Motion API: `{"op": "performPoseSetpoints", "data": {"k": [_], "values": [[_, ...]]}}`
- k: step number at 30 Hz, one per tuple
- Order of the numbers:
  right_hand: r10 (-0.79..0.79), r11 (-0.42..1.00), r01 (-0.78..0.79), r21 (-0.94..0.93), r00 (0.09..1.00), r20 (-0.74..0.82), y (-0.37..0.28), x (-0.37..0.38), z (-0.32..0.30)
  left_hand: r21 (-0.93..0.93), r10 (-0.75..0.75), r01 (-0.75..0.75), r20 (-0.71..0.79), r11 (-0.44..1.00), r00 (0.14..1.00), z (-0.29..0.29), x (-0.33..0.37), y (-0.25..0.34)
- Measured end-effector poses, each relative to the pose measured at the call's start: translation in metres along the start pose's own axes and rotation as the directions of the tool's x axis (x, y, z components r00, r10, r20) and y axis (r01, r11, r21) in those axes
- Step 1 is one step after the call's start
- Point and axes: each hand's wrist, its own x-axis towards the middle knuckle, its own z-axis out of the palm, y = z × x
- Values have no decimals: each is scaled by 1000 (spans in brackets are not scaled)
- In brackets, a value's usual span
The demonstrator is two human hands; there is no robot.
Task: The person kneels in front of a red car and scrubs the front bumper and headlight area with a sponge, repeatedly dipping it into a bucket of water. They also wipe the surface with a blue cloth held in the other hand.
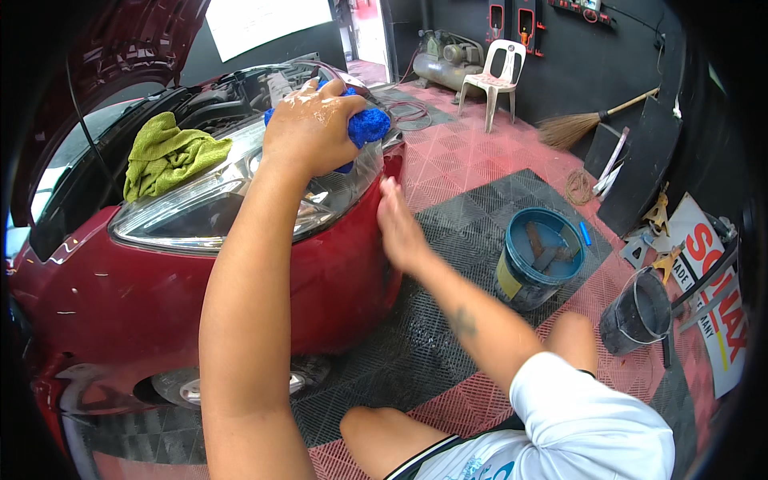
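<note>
My left hand (308, 128) is closed over a bunched blue microfiber cloth (370, 126), and pale smears mark its back. The cloth lies over the upper part of a clear car headlight (180, 218), which my hand and forearm partly cover. Just right of the headlight, my right hand (398, 226) is held with fingers stretched out, slightly blurred, by the edge of the red bumper (336, 264). Whether its palm touches the paint I cannot tell. A green towel (170, 160) lies crumpled at the edge of the engine bay, beyond the headlight.
The hood (128, 40) is raised. To the right stand a blue bucket (544, 252) with blocks in liquid and a black bucket (636, 312). Farther back are a white plastic chair (494, 80), an air compressor (448, 60) and a broom (572, 128).
</note>
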Motion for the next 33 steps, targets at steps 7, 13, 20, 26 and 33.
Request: {"op": "performPoseSetpoints", "data": {"k": [7, 13, 20, 26, 33], "values": [[213, 975, -218, 45, 973, 86, 19, 42, -26, -45, -23, 26, 59, 999, 998, -8, 8, 14], [-15, 999, 21, -27, 980, 198, -50, -30, -17, 14, -37, 37, 2, 999, 999, 1, -8, -6], [200, 977, -210, 41, 966, 165, 14, 53, -28, -15, -22, 22, -28, 1000, 999, 1, 4, 6], [9, 999, 1, -47, 979, 206, -28, -21, -23, -10, -28, 28, -21, 1000, 999, 4, -3, 0], [78, 997, -79, -2, 972, 220, -29, -1, -11, 19, -22, 23, -38, 1000, 999, 1, -6, -8]]}}
